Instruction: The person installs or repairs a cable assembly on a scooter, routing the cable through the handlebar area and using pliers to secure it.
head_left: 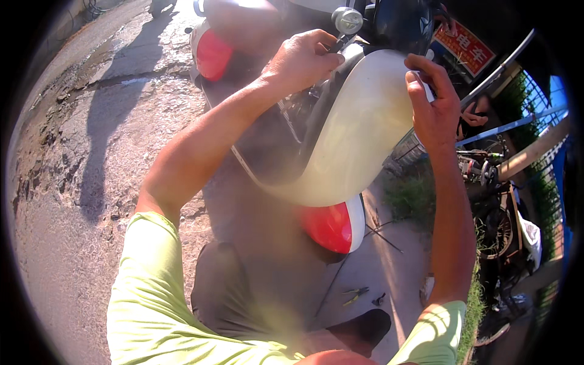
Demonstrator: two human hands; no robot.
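Observation:
A scooter fills the middle, with a cream-white curved body panel (350, 134), a dark trim and floorboard, and red-and-white rounded parts (325, 226) at the bottom and upper left. My left hand (301, 61) has its fingers curled on a black fitting just below a small round chrome mirror or lamp (348, 20). My right hand (435, 103) grips the upper right edge of the cream panel, fingertips bent over it. A pale haze blurs the lower middle.
Pliers (356, 295) and a small dark item (378, 300) lie on concrete below. Cracked pavement (85, 152) spans the left. At right are grass, a red sign (462, 45), poles, bike parts (499, 225), a blue fence and what may be part of another person (473, 115).

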